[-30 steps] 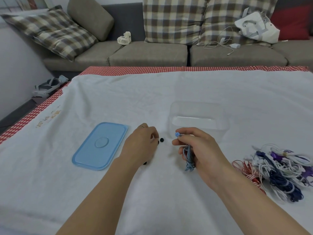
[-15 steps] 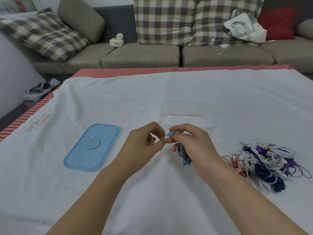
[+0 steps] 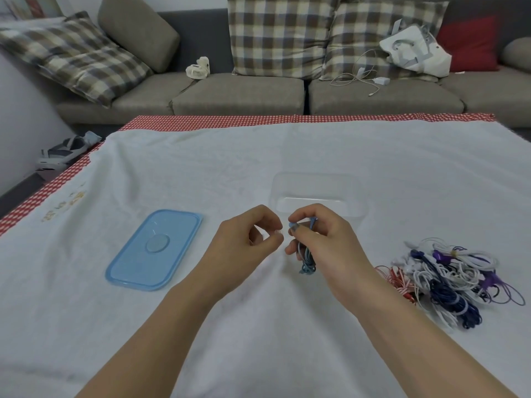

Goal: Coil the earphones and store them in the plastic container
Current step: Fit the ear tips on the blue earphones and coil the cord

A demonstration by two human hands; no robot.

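My right hand [image 3: 324, 242] gripping coiled blue earphones [image 3: 307, 258], my left hand [image 3: 244, 242] pinching something tiny, clear container [image 3: 317, 193] just behind

yellowish print on tablecloth [image 3: 64, 201], too blurry to read

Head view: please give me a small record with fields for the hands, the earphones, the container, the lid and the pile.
left hand: fingers curled, thumb and forefinger pinched; what it pinches is too small to tell
right hand: grips the blue earphones, coiled into a bundle
container: clear, open, empty, just beyond the hands
lid: blue, flat on the cloth, left of the hands
pile: tangled earphones, white, navy, purple, red, at right
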